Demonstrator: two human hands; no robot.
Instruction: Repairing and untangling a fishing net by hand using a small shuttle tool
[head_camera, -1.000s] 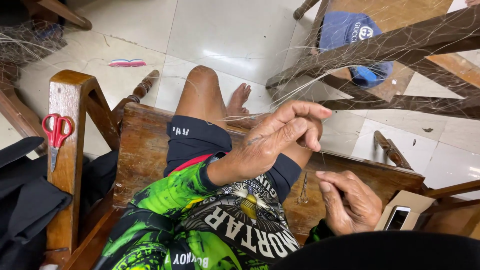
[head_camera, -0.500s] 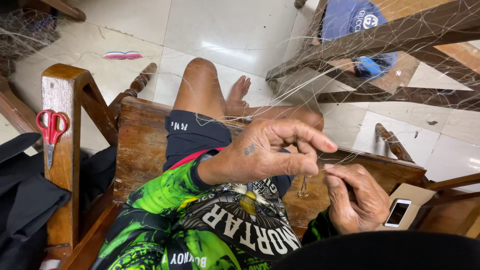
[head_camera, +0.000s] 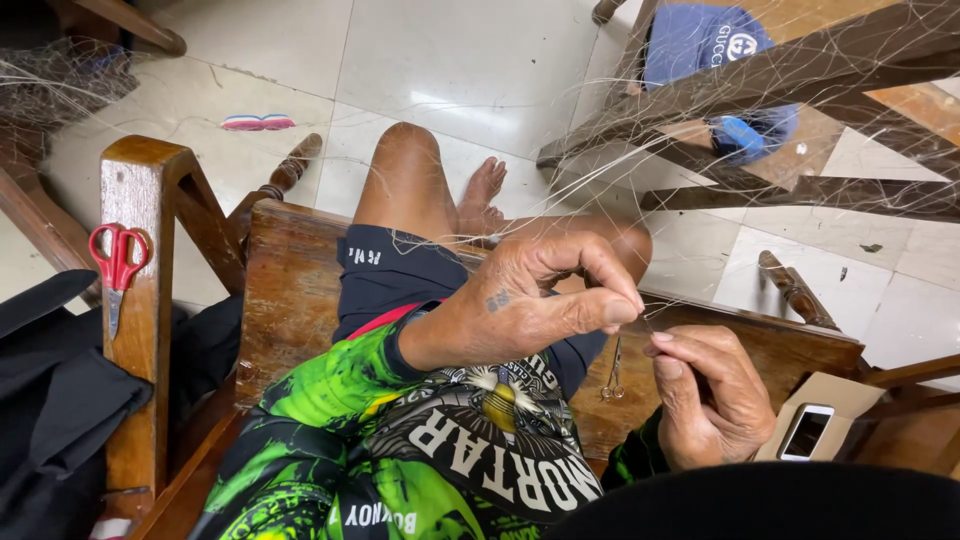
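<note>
Tiled floor under a worn wooden bench, fine fishing net strung across the chairs.
I see the left hand pinching a net strand at its fingers, closed; the right hand meets it, fingertips curled shut on the same strand. I judge the thin line could slip or snag if tension wavers. Small scissors lie just below; red scissors hang well apart.

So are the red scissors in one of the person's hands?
No, the red scissors hang on the wooden chair post, away from the left hand and right hand, which pinch thin net line.
</note>
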